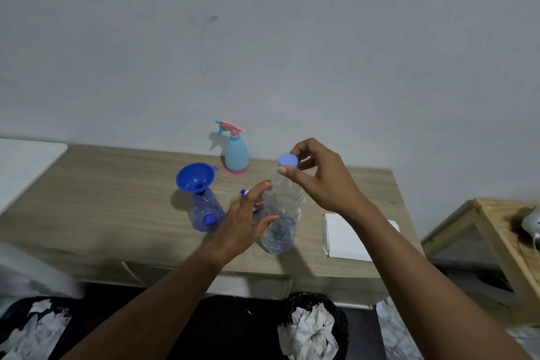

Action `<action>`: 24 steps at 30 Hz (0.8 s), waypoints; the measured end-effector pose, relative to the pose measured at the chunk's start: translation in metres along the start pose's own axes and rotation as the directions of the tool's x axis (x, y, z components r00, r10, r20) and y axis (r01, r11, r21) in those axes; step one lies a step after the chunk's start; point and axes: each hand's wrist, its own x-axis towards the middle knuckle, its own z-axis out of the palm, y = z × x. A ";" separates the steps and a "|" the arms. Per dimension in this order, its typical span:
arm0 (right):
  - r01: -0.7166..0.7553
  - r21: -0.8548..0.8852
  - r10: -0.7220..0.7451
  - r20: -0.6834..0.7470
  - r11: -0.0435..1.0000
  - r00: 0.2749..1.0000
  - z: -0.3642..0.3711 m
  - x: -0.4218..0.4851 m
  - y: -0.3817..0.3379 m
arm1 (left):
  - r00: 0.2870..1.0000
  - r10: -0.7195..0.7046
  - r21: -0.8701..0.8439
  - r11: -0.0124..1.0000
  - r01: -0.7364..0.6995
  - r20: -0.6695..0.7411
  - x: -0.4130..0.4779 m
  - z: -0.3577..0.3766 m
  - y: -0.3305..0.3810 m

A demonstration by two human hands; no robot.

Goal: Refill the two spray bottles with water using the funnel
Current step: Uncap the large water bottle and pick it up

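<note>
While the right hand (pixel 321 181) pinches the blue cap (pixel 287 161) on the water bottle (pixel 280 213) between thumb and fingertips, the left hand (pixel 248 219) curls loosely round the bottle's left side, fingers spread, steadying it upright near the table's front edge; whether the cap is being loosened or tightened I cannot tell, though the bottle looks nearly empty. Just left stands the clear blue spray bottle (pixel 206 213), its head off and the funnel (pixel 195 178) seated in its neck; a blue part (pixel 245 192), probably that spray head, peeks out behind the left hand. Farther back, by the wall, the pale blue sprayer (pixel 236 155) stands with its pink trigger head on. My reading: the step in hand concerns the cap; any pour calls for lifting the bottle and tipping it left over the funnel without knocking it. A white pad (pixel 347 237) lies right of the bottle, overhanging the table (pixel 102 199) edge slightly; open tabletop lies far left; a bin (pixel 315 327) of crumpled paper sits below.
</note>
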 end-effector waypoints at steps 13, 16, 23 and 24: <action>0.265 -0.109 -0.261 0.047 0.958 0.964 -0.010 0.001 0.006 | 0.999 0.029 -0.017 0.999 -0.029 -0.021 -0.003 0.006 -0.007; 0.078 0.234 -0.017 -0.253 0.969 0.967 0.000 0.001 0.037 | 1.000 -0.011 -0.032 0.999 0.011 -0.010 -0.003 0.006 -0.012; -0.501 -0.214 0.500 -0.066 0.838 0.864 0.061 -0.067 0.171 | 0.999 0.036 -0.046 0.998 -0.037 -0.024 -0.003 0.008 -0.017; -0.519 -0.254 0.533 -0.015 0.816 0.846 0.068 -0.074 0.175 | 0.999 0.041 -0.039 0.998 -0.042 -0.029 -0.003 0.008 -0.019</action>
